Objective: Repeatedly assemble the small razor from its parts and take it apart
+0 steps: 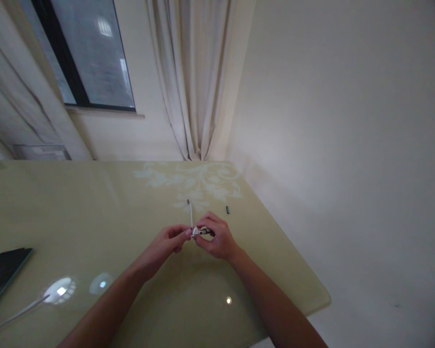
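Over the table, my left hand (169, 240) and my right hand (218, 238) meet at the fingertips around a small white piece (195, 232). Dark parts of it show between the right thumb and fingers, but its kind is unclear. From the fingertips a short white cable (191, 215) runs away from me and ends in a dark tip. My left thumb and fingers pinch the near side of the white piece. The right fingers curl over its other side. A small dark rectangular object (227, 210) lies on the table just beyond my right hand.
The glossy pale-green table (275, 270) has a rounded corner at the right and a wall (348, 145) beside it. A black flat device (5, 273) and another white cable (20, 314) lie at the left. Curtains (195, 72) and a window (94, 53) are behind.
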The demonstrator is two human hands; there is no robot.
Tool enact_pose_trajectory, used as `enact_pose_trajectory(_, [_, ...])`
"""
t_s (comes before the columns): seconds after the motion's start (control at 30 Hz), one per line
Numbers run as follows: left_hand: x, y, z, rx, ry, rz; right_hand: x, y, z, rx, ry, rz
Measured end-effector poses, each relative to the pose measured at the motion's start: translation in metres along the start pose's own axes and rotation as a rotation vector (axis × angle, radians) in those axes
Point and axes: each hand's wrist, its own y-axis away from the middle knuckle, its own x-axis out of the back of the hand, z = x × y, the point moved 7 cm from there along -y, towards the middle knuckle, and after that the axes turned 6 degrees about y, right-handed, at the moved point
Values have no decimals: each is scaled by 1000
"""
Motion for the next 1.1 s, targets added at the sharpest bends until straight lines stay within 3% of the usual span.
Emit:
enact_pose_trajectory(0.33, [-3, 3, -5, 63, 52, -52, 1, 2, -6, 94, 156, -95])
enact_pose_trajectory(0.53, [5, 1, 2, -47, 181, 7, 6, -4, -2, -92, 11, -15])
enact_pose_trajectory(0.63, [10, 1, 3, -94, 298, 34, 4, -5, 0, -182, -77, -36])
enact_pose_trajectory(1.1, [11, 2, 7, -155, 326, 28, -4, -3, -10, -166, -99, -84])
